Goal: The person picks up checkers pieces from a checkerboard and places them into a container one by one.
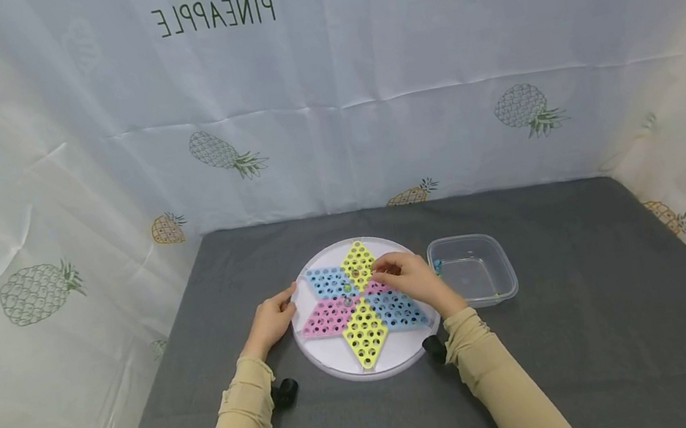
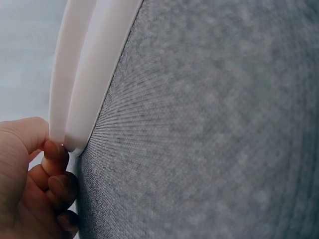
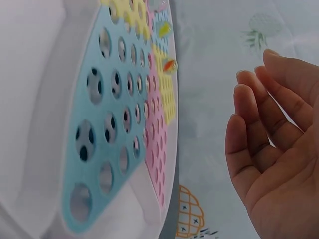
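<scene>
A round white Chinese checkers board [image 1: 331, 358] bears a star of yellow, blue and pink perforated sections. My left hand [image 1: 270, 322] pinches its left rim between thumb and fingers, as the left wrist view shows close up. Over the board's upper right part hovers my right hand [image 1: 414, 276], fingers loosely bent. Nothing shows between its fingertips in the right wrist view. Three glass marbles sit near the middle of the star: an orange-streaked marble [image 3: 170, 65], a green-yellow marble [image 3: 163, 29] and a clear marble [image 1: 347, 301].
To the right of the board stands a clear plastic container [image 1: 503, 271] with a few small marbles [image 1: 437, 266] by its left wall. A dark grey cloth [image 1: 599, 323] covers the table. Behind it hangs a pineapple-print curtain [image 1: 357, 130].
</scene>
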A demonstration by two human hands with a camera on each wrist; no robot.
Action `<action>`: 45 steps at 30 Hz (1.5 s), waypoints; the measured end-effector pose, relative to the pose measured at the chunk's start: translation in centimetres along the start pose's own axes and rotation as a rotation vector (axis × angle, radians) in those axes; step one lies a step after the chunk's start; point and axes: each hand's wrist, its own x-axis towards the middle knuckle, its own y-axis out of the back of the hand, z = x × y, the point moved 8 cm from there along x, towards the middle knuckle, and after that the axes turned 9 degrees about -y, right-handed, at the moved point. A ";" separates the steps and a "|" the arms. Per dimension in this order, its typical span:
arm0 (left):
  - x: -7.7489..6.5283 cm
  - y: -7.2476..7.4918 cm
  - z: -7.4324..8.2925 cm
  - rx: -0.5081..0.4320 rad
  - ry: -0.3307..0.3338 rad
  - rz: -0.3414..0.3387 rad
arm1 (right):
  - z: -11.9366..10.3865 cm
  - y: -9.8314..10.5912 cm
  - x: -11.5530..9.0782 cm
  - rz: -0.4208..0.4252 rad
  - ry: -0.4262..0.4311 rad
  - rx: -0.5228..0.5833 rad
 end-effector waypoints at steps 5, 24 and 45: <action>0.0 -0.1 0.0 -0.001 0.000 -0.001 | -0.6 -1.5 0.3 -0.032 0.013 -0.009; 0.0 0.1 0.1 -0.004 -0.016 0.003 | -1.0 -5.9 1.1 -0.189 0.023 -0.087; 0.0 0.0 0.1 -0.003 -0.009 0.004 | -0.7 -7.3 1.3 -0.146 -0.006 -0.157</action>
